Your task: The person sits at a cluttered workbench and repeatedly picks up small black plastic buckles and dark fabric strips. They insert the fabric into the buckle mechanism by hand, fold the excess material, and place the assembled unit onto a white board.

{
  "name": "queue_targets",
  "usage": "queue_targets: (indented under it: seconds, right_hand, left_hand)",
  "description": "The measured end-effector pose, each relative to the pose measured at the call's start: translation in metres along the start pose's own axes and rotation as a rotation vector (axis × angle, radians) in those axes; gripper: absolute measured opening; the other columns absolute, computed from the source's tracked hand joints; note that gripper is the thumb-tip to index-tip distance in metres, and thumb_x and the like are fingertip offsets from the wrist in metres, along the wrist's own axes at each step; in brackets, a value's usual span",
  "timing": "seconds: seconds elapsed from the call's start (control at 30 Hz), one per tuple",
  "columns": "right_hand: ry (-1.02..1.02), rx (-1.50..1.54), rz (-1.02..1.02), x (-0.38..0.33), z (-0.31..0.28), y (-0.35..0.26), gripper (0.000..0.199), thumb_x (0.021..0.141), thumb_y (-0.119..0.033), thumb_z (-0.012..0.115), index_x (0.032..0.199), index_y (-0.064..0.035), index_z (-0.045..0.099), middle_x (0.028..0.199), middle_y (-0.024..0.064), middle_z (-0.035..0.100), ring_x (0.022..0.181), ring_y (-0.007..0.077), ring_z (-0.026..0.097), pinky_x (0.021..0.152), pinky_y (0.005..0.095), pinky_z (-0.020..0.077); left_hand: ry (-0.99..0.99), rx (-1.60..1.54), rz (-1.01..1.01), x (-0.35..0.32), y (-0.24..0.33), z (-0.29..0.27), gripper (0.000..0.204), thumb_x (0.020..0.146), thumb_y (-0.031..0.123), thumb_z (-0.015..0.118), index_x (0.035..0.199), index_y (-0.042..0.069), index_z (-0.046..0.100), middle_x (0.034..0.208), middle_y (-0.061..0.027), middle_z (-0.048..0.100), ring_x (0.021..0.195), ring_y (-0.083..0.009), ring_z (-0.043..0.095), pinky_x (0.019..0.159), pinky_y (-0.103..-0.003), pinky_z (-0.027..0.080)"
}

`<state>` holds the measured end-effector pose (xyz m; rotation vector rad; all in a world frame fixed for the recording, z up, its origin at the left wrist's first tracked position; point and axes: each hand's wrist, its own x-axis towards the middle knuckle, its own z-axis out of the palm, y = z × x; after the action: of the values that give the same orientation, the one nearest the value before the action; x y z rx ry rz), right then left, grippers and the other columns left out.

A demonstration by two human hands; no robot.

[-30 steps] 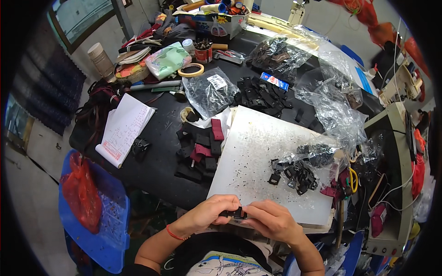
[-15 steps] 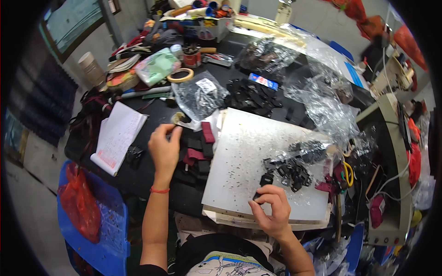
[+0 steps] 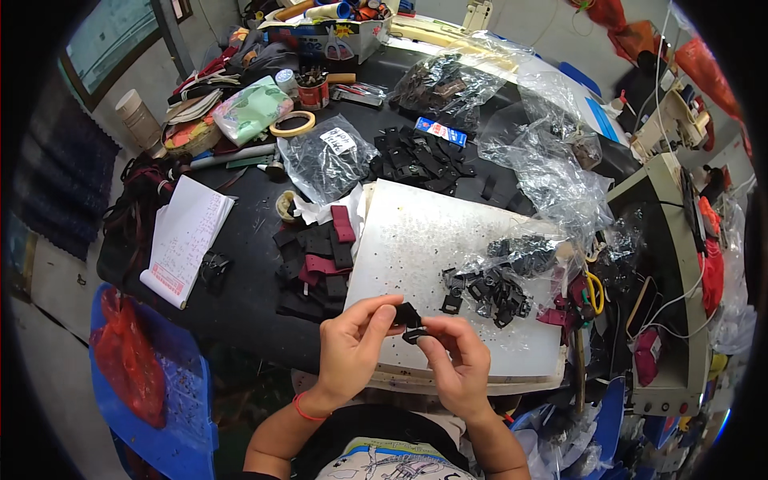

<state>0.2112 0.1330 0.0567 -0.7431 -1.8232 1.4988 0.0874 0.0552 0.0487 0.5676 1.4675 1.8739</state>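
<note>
Grey walls around us, and a crowded black tabletop [image 3: 254, 276] with a speckled white board [image 3: 396, 232] laid at its near edge. In the head view, our eyes go straight to the front of that board, where both hands meet. Our left hand [image 3: 350, 346] has thumb and fingers pinched together on a black strap piece [image 3: 408, 314]. Our right hand [image 3: 458, 364] is closed at its fingertips on a small dark part [image 3: 414, 336], just below that strap; whether the two touch, we can't tell. Here's the relation to watch: the strap's long axis slants from the left fingertips down and rightward, its far end pointing at the right fingertips. Farther out, the black buckles [image 3: 490, 296] lie ahead and to the right, nearer our right hand; the black and maroon strap pile [image 3: 320, 264] sits ahead and left, nearer our left.
</note>
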Motion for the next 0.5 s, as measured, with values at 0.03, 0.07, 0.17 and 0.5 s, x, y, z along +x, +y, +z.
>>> queue_targets:
  seconds: [0.03, 0.07, 0.17, 0.5]
  right_hand:
    - [-0.016, -0.032, -0.011, 0.0007, -0.0017, 0.0001, 0.015, 0.084, 0.0, 0.064, 0.099, -0.0006, 0.062, 0.086, 0.0068, 0.06, 0.065, 0.0075, 0.054, 0.056, 0.0208, 0.0428]
    - [-0.012, -0.033, -0.005, 0.0004, -0.0036, 0.0015, 0.015, 0.084, 0.0, 0.064, 0.099, -0.0004, 0.062, 0.087, 0.0069, 0.06, 0.065, 0.0076, 0.054, 0.056, 0.0206, 0.0428]
    - [0.004, -0.028, 0.0, -0.0019, -0.0059, 0.005, 0.014, 0.084, 0.001, 0.064, 0.098, 0.0001, 0.062, 0.088, 0.007, 0.059, 0.066, 0.0078, 0.054, 0.055, 0.0203, 0.0428]
    - [-0.017, -0.103, -0.084, 0.0004, -0.0045, 0.0094, 0.012, 0.087, 0.003, 0.058, 0.099, 0.0007, 0.058, 0.09, 0.0033, 0.052, 0.063, 0.0046, 0.049, 0.052, 0.018, 0.0409]
  left_hand:
    - [-0.007, 0.018, 0.003, -0.003, 0.0006, 0.003, 0.021, 0.091, 0.01, 0.059, 0.107, -0.003, 0.064, 0.087, -0.0124, 0.069, 0.081, -0.0095, 0.064, 0.072, -0.024, 0.052]
    - [-0.012, 0.037, 0.005, -0.0055, 0.001, 0.0056, 0.022, 0.092, 0.011, 0.058, 0.107, -0.003, 0.064, 0.085, -0.0118, 0.069, 0.08, -0.0092, 0.064, 0.072, -0.024, 0.052]
    - [-0.077, 0.124, -0.047, -0.0086, 0.0001, 0.0077, 0.024, 0.095, 0.012, 0.053, 0.11, -0.005, 0.062, 0.093, -0.0114, 0.066, 0.084, -0.0124, 0.064, 0.077, -0.026, 0.054]
    - [-0.077, 0.333, 0.108, -0.0112, -0.0039, 0.0083, 0.022, 0.09, 0.01, 0.059, 0.109, -0.001, 0.064, 0.085, -0.0132, 0.068, 0.072, -0.0091, 0.063, 0.064, -0.023, 0.05]
